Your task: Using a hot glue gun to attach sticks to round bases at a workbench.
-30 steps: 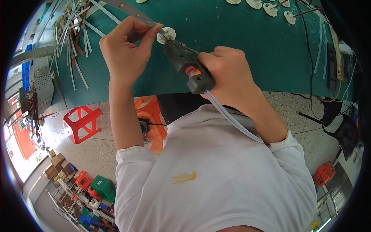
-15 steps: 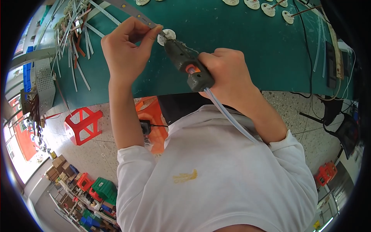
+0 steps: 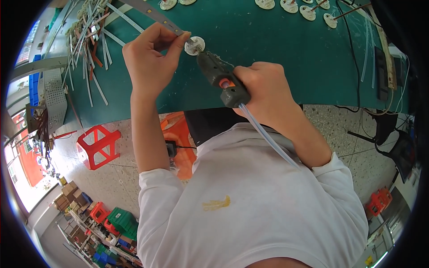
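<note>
My left hand (image 3: 153, 58) pinches the end of a grey LED strip (image 3: 154, 14) dotted with small yellow chips. The strip's near end comes down to a round white disc (image 3: 199, 43) on the green table, with some greyish stuff at its middle. My right hand (image 3: 268, 87) is wrapped round a dark glue gun (image 3: 210, 64). The gun's nozzle points at the disc's near edge, and I cannot tell whether it touches. A long clear glue stick (image 3: 263, 131) runs out of the gun's back toward my shirt.
Tangled thin strips (image 3: 87, 40) lie at the table's (image 3: 304, 53) left. More white discs (image 3: 308, 12), some with thin rods, stand at the far right. A black cable (image 3: 353, 53) and a power strip (image 3: 381, 73) run along the right side. A red stool (image 3: 99, 147) stands below left.
The glue gun's nozzle has drawn back from the disc's middle toward its near right edge. My left hand still holds the strip's end at the disc. The whole view has shifted slightly.
</note>
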A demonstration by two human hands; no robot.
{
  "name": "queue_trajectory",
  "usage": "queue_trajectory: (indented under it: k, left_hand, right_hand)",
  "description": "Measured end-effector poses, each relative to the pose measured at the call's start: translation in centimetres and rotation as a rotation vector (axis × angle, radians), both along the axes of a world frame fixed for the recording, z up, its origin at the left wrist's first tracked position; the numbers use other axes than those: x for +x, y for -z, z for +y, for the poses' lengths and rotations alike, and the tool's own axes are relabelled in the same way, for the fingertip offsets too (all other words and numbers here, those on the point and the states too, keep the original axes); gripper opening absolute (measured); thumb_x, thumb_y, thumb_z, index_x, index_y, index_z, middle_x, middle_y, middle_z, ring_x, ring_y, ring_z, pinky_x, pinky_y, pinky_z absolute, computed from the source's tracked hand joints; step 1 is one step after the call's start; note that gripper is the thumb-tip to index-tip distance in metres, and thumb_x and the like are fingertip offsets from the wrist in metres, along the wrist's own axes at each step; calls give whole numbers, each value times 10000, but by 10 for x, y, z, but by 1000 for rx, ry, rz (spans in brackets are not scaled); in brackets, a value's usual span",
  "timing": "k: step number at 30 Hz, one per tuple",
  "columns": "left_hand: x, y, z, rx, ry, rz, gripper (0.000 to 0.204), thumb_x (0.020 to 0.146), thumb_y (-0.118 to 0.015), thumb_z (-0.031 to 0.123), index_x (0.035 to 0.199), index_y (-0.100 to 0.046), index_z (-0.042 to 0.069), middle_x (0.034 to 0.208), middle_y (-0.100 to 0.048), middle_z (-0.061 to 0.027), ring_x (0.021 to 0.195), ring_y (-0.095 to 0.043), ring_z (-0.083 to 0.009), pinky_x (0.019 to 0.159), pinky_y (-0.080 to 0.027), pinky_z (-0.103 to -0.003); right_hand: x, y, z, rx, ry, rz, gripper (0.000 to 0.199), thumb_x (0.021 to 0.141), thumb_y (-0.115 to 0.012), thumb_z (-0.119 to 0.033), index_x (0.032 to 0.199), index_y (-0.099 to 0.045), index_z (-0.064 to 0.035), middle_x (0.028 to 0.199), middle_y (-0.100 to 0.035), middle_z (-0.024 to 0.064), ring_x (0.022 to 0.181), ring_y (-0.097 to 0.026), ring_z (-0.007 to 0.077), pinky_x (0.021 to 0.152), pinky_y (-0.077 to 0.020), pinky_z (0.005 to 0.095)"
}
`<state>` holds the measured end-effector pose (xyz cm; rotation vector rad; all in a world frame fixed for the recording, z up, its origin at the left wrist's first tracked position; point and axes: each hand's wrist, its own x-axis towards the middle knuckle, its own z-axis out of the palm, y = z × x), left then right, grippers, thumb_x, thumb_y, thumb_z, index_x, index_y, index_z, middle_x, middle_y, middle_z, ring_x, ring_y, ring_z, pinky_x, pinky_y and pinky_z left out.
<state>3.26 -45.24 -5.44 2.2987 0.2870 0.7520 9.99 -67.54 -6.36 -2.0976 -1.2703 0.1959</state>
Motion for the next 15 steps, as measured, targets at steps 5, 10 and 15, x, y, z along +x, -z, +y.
queue_trajectory:
  k: [5, 10, 15]
  left_hand:
    - [1, -8, -6, 31, 3, 30, 154, 796, -811, 67, 774, -671, 7, 691, -715, -50, 641, -681, -89, 571, -516, -214]
    - [2, -9, -4, 10, 25, 34, 138, 794, -805, 58, 782, -678, 6, 691, -715, -54, 638, -689, -100, 574, -515, -218]
    - [3, -12, -7, -4, 52, 23, 87, 814, -776, 38, 827, -704, -8, 735, -727, -64, 650, -682, -102, 589, -511, -216]
  right_hand:
    - [0, 7, 0, 60, 27, 1, 235, 549, -768, -146, 726, -629, -78, 593, -584, 83, 567, -553, 295, 515, -428, 400]
    - [0, 6, 0, 51, 30, 34, 210, 571, -765, -133, 717, -627, -69, 587, -578, 94, 565, -555, 307, 524, -438, 407]
    - [7, 8, -3, 157, 63, 213, 141, 670, -757, -117, 705, -638, -51, 585, -595, 110, 532, -580, 307, 512, -458, 385]
